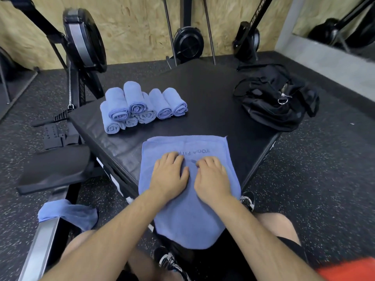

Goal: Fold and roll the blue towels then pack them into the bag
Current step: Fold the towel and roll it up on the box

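Blue towel (188,199): soft microfibre, pale blue, folded into a long strip with dark printed lettering near its far end, reading upside down from the wearer's side. Long axis runs straight away from the person; far end lies flat on the black padded platform (213,102), near end hangs off the platform's front edge.

Left hand (169,175): palm down, fingers loosely spread, pressed flat on the strip's middle. Right hand (213,176): just beside it, palm down, fingers curled slightly at the fabric; whether they pinch a fold is hard to tell.

Rolled towels (140,107): a stack of about seven blue rolls, far left on the platform, spiral ends facing the person, long axes pointing away.

Black bag (278,98): slumped at the platform's far right corner, metal ring showing.

Loose blue towel (68,213): draped over a rowing-machine rail (38,250) at lower left.
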